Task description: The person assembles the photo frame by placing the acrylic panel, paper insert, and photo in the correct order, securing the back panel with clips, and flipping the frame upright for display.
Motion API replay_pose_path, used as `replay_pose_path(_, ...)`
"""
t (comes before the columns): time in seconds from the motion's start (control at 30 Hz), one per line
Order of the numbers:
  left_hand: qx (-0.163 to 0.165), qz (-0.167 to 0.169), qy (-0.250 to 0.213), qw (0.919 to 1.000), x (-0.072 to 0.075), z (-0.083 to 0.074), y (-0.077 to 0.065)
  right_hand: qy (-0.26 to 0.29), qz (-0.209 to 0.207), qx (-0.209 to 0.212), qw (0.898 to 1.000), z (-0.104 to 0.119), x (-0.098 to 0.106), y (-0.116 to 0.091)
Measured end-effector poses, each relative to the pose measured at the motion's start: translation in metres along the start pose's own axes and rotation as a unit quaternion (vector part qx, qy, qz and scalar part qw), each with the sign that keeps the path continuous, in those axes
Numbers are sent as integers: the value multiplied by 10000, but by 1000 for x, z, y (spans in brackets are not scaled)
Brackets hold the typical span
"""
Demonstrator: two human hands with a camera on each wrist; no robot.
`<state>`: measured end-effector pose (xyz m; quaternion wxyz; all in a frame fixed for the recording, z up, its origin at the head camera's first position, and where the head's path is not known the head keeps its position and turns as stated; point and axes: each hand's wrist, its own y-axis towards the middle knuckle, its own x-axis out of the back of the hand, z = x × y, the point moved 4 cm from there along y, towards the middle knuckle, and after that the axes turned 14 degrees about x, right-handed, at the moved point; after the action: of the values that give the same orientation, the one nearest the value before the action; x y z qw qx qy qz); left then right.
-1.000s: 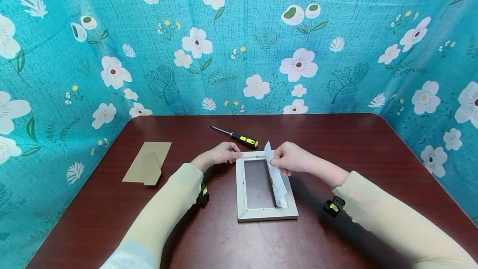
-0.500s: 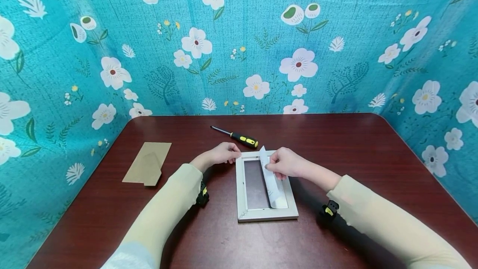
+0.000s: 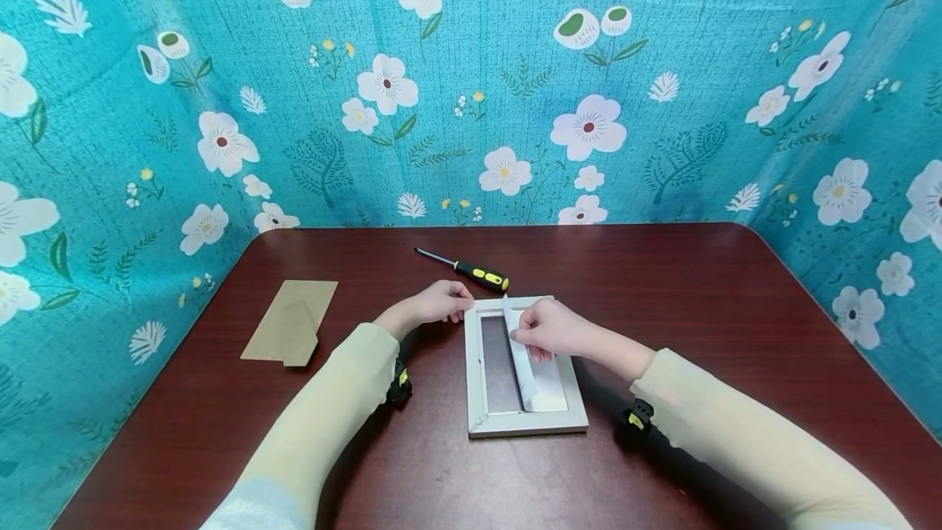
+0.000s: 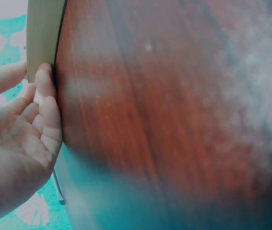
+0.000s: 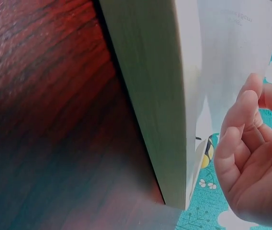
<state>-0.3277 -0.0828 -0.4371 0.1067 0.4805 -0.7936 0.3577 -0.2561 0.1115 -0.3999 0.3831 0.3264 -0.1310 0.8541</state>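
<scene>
A white picture frame (image 3: pixel 477 383) lies on the table in the head view. My left hand (image 3: pixel 441 301) pinches its far left corner; in the left wrist view, thumb and forefinger meet at the end of the frame's side (image 4: pixel 45 36). A white paper sheet (image 3: pixel 524 375) covers the right part of the frame's opening, its left edge raised and slightly curled. Thumb and fingers of my right hand (image 3: pixel 553 327) pinch that raised edge. The right wrist view shows the sheet (image 5: pixel 232 52) rising beyond the frame's side (image 5: pixel 150 86), with faint print on it.
Behind the frame lies a black-and-yellow screwdriver (image 3: pixel 482 276), its handle end near the frame's far edge. A brown backing board (image 3: pixel 272 325) with a stand flap (image 3: pixel 298 335) rests at the left. Flowered blue cloth (image 3: pixel 471 105) hangs around the table (image 3: pixel 662 268).
My right hand has moved left and slightly nearer, carrying the paper's raised edge leftward over the frame's opening. The left hand and the frame have stayed in place.
</scene>
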Motion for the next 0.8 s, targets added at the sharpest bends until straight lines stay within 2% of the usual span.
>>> replay_pose_path(0.43,-27,-22,-45,10000,1,0,0,-303,230,31,9993,1,-16,11)
replay_pose_path(0.8,-4,-42,-14,10000,1,2,0,-80,212,-27,9997,3,-20,12)
